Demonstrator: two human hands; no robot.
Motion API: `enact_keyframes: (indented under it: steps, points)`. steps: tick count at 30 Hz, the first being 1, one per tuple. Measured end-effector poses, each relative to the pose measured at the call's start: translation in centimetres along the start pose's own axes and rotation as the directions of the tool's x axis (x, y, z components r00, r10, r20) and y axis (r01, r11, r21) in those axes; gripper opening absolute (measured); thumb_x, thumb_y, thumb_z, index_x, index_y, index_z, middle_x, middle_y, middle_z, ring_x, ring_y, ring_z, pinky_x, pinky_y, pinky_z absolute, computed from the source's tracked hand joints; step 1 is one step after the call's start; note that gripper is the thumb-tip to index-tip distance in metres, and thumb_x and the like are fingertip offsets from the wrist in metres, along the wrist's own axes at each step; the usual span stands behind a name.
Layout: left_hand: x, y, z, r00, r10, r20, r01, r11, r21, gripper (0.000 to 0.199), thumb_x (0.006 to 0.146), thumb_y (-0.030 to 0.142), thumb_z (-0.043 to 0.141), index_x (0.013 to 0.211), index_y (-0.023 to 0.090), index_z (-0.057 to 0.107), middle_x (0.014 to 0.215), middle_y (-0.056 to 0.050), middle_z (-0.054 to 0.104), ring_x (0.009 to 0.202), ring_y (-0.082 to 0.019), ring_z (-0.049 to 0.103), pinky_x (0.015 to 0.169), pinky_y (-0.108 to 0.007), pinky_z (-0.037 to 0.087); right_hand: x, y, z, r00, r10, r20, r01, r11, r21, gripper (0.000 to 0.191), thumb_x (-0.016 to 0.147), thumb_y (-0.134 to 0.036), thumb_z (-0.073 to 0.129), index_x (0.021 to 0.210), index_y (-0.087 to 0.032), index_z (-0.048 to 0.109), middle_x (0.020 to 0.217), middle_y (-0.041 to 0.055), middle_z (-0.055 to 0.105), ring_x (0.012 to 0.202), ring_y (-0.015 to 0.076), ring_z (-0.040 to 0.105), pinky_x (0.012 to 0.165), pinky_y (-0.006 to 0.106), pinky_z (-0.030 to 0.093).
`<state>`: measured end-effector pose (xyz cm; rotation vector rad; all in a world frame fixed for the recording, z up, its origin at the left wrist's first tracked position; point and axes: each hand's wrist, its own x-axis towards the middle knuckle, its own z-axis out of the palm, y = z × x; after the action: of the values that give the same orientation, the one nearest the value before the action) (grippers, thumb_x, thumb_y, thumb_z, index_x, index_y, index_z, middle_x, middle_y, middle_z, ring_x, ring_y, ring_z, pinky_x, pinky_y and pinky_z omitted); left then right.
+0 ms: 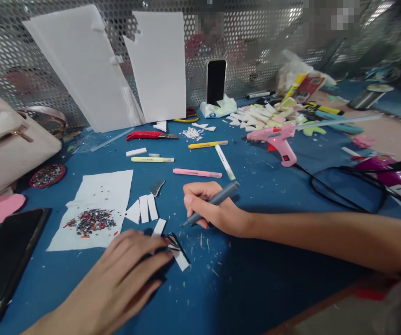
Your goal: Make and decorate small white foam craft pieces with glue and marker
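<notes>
My right hand (pixel 217 209) grips a grey marker pen (pixel 224 193), its tip pointing down and left, close to the blue tabletop. My left hand (pixel 126 270) rests on the table with its fingers stretched out. Its fingertips touch or nearly touch a small white strip (pixel 181 260) that bears black marks and a black edge. Just above those fingers lies a plain white strip (pixel 159 227). Two more white strips (pixel 148 208), a white triangle (pixel 133 212) and a dark grey scrap (pixel 157 187) sit farther up. The left thumb is hidden.
Beads (pixel 95 222) lie on white paper (pixel 107 188) at left, near a black phone (pixel 8 265). Pink (pixel 197 173), yellow (pixel 207 145) and pale markers (pixel 152 159) lie beyond, with a red cutter (pixel 144 135). At right are a pink glue gun (pixel 273 139) and cables (pixel 347 188).
</notes>
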<state>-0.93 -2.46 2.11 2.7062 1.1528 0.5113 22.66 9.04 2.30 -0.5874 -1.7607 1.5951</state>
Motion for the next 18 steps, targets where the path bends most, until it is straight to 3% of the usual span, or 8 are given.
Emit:
enact_keyframes:
  steps: [3,5,11,14,18]
  points:
    - [0.9,-0.8,-0.4,0.983,-0.180,0.020,0.181,0.978,-0.100,0.039,0.098,0.027,0.053,0.137,0.028,0.049,0.134,-0.006,0.059,0.122,-0.025,0.055,0.102,-0.039,0.046,-0.2,0.1,0.0,0.998,-0.059,0.007,0.059,0.998,0.009,0.032,0.097,-0.025,0.051,0.066,-0.015,0.049,0.051,-0.0075,0.044,0.041,0.0033,0.044,0.041,0.014,0.032]
    - [1.6,-1.1,-0.6,0.969,-0.241,0.048,0.246,0.954,-0.174,0.043,0.096,0.033,0.055,0.138,0.029,0.046,0.133,-0.006,0.059,0.121,-0.027,0.056,0.099,-0.040,0.050,-0.4,0.2,0.0,0.996,-0.092,0.008,0.092,0.996,-0.003,0.032,0.097,-0.026,0.052,0.066,-0.015,0.049,0.053,-0.0073,0.044,0.042,0.0034,0.045,0.041,0.015,0.033]
    - [3.2,-1.4,-0.3,0.976,-0.197,0.094,0.215,0.940,-0.265,0.046,0.095,0.028,0.055,0.138,0.032,0.041,0.127,-0.004,0.061,0.122,-0.027,0.053,0.102,-0.042,0.045,-1.1,-0.3,0.1,0.980,-0.200,0.003,0.198,0.970,-0.143,0.033,0.096,-0.022,0.049,0.063,-0.017,0.046,0.053,-0.0061,0.045,0.046,0.0053,0.045,0.045,0.017,0.034]
    - [3.7,-1.6,-0.2,0.980,-0.178,0.085,0.194,0.946,-0.260,0.044,0.094,0.028,0.057,0.135,0.031,0.042,0.123,-0.004,0.062,0.119,-0.026,0.054,0.101,-0.041,0.043,-1.4,-0.4,0.1,0.956,-0.286,0.063,0.293,0.919,-0.265,0.029,0.092,-0.016,0.049,0.063,-0.017,0.046,0.058,-0.0041,0.047,0.053,0.0070,0.045,0.049,0.020,0.034]
    - [4.2,-1.7,-0.1,0.983,-0.164,0.082,0.179,0.957,-0.230,0.047,0.090,0.025,0.058,0.133,0.029,0.040,0.115,-0.003,0.063,0.114,-0.026,0.055,0.100,-0.041,0.040,-1.7,-0.2,0.2,0.927,-0.353,0.126,0.375,0.875,-0.307,0.024,0.089,-0.013,0.050,0.066,-0.017,0.048,0.060,-0.0040,0.047,0.055,0.0077,0.043,0.053,0.021,0.034]
